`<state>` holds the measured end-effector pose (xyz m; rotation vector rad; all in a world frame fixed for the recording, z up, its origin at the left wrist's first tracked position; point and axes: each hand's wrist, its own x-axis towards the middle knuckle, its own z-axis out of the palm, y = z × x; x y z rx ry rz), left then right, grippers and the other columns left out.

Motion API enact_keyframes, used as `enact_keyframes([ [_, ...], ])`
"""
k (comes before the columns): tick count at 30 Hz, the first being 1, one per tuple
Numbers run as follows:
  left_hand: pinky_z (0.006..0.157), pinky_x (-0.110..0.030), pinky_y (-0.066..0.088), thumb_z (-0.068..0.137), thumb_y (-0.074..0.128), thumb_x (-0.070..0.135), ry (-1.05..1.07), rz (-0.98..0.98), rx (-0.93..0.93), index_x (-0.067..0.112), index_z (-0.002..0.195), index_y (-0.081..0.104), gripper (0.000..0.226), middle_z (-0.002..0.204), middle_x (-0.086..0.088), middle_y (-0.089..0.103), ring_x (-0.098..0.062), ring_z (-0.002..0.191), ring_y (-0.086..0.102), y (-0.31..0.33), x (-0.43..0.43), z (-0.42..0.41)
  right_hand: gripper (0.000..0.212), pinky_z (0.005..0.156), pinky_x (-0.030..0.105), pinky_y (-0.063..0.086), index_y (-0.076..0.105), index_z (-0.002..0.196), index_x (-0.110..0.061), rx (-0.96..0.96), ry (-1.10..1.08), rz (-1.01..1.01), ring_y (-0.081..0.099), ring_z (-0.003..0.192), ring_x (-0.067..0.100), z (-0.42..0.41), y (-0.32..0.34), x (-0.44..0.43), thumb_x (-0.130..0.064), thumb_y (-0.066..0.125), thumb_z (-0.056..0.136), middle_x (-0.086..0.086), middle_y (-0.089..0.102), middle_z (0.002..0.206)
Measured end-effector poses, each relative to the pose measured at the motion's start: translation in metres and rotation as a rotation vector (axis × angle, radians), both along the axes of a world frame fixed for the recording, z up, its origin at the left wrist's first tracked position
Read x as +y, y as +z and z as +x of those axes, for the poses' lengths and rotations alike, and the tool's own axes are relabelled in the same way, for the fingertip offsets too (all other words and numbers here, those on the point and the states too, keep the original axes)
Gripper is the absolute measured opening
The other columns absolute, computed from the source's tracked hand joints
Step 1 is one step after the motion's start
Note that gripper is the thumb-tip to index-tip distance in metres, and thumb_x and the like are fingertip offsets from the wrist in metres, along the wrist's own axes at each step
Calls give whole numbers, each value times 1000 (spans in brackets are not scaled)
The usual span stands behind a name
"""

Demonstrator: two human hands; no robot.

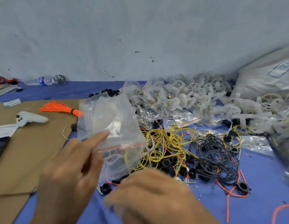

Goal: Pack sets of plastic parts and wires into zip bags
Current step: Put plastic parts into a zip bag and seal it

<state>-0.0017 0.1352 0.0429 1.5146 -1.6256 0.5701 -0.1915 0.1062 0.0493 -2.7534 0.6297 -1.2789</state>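
My left hand [71, 172] holds up a clear zip bag [111, 120] with a red seal strip, index finger lying along its front. The bag's seal end points down, and pale parts show dimly inside. My right hand [153, 196] is blurred low in the middle, back upward, over black plastic rings [168, 165]; its fingers are hidden. Tangled yellow wires [164, 143] and black wires [213, 152] lie on the blue cloth just right of the bag. White plastic wheels [205, 94] are heaped at the back right.
Packed zip bags [156, 102] pile up behind the wires. An orange wire bundle [63, 108], a white controller [30, 119] and papers lie on the cardboard sheet [27, 151] at left. A large sack [266, 78] stands far right and a water bottle [43, 80] by the wall.
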Motion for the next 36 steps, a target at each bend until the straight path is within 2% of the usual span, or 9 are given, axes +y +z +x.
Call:
enact_keyframes([
  [3, 60, -24, 38, 94, 66, 27, -14, 145, 206, 34, 122, 62, 30, 64, 5, 41, -15, 63, 43, -11, -22, 6, 15, 78, 16, 44, 67, 102, -30, -132, -96, 316, 58, 88, 5, -15, -12, -39, -26, 57, 93, -17, 66, 95],
  [7, 61, -21, 39, 89, 58, 39, -34, 234, 280, 37, 111, 60, 22, 70, 4, 42, -11, 64, 47, -36, -41, 7, 23, 86, 28, 42, 63, 115, -27, 239, -440, 529, 51, 103, 17, -1, -71, -96, -32, 46, 101, -7, 57, 105],
  [9, 60, -24, 40, 91, 58, 39, -43, 261, 302, 38, 108, 60, 17, 65, 5, 41, -12, 62, 47, -43, -46, 8, 26, 85, 31, 42, 60, 117, -25, 354, -469, 560, 47, 103, 20, 7, -98, -112, -33, 43, 101, -3, 54, 106],
  [15, 53, -23, 41, 95, 55, 51, -41, 287, 290, 43, 108, 57, 15, 68, 5, 46, -12, 63, 50, -52, -54, 9, 32, 88, 36, 39, 48, 130, -25, 383, -492, 552, 46, 103, 26, 13, -119, -126, -23, 43, 98, 0, 58, 113],
  [25, 52, -24, 34, 95, 43, 52, -66, 331, 351, 42, 114, 58, 25, 70, 20, 53, -5, 64, 51, -38, -61, 1, 11, 73, 34, 43, 53, 100, -24, 435, -395, 574, 55, 91, 26, -4, -106, -133, -20, 50, 91, -2, 63, 99],
  [28, 53, -20, 32, 97, 45, 47, -9, 339, 313, 36, 117, 64, 29, 71, 32, 54, 4, 63, 52, -31, -64, 5, 11, 77, 39, 46, 49, 98, -25, 337, -458, 518, 52, 90, 25, -19, -100, -133, -14, 49, 95, -3, 59, 98],
  [32, 46, -17, 29, 100, 50, 36, 10, 322, 332, 28, 115, 70, 26, 60, 27, 54, 0, 52, 50, -19, -68, 15, 7, 85, 35, 43, 57, 104, -16, -64, -488, 485, 51, 96, 19, -47, -82, -130, -20, 53, 99, -1, 52, 104],
  [34, 46, -16, 34, 101, 51, 33, 2, 325, 375, 27, 115, 70, 24, 57, 19, 56, -4, 50, 50, -16, -72, 20, 5, 78, 32, 46, 56, 99, -20, -341, -408, 685, 56, 87, 19, -57, -69, -121, -23, 53, 100, -5, 57, 97],
  [36, 49, -17, 38, 101, 51, 32, -6, 331, 406, 27, 115, 70, 24, 54, 13, 55, -6, 50, 51, -15, -74, 22, 6, 69, 32, 52, 56, 95, -16, -697, -172, 989, 61, 75, 17, -59, -53, -107, -19, 52, 100, -5, 62, 85],
])
